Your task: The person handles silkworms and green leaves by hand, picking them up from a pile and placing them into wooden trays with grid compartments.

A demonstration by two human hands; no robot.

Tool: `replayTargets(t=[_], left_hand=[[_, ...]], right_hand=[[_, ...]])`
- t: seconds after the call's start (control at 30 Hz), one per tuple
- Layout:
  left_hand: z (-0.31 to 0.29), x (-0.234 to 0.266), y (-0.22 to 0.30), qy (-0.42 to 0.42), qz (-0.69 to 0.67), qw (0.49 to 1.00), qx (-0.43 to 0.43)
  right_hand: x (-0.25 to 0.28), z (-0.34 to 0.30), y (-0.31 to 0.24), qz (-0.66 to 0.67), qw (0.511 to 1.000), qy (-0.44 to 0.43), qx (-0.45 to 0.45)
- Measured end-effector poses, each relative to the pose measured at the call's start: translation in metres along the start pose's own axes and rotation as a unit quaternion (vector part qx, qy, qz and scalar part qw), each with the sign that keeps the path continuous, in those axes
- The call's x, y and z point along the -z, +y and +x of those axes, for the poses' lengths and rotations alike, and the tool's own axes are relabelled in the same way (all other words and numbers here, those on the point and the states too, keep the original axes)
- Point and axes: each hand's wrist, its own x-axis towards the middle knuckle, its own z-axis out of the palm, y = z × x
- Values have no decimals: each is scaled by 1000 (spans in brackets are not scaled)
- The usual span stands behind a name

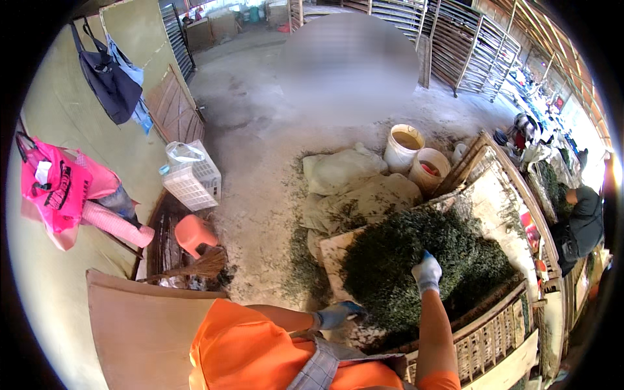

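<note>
A heap of dark green leaves (390,266) fills much of a wooden bin with a pale lining (491,195). My right hand (427,272), in a white glove with blue fingertips, reaches over the middle of the heap. Its fingers look drawn together against the leaves; what they hold, if anything, is hidden. Close to my body, my left hand (335,315), in a grey-blue glove, is at the heap's near left edge. Those fingers are curled, with a small pale bit beside them that I cannot make out.
Beyond the bin lie leaf-strewn cloth sacks (348,170) and two white buckets (403,146). To the left are a pink stool (195,235), a broom (198,265), a white crate (195,179) and hanging bags (110,84). A person in dark clothes (582,218) bends at the right. Racks (471,52) stand behind.
</note>
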Motion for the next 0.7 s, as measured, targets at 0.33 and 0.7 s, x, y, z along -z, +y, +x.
replayTargets(t=[0.33, 0.7], left_hand=[[-31, 30, -120, 284, -465, 833, 96], [151, 136, 290, -184, -690, 688, -133]], right_hand=[[118, -62, 59, 124, 972, 197, -21], [401, -212, -25, -591, 652, 457, 129]])
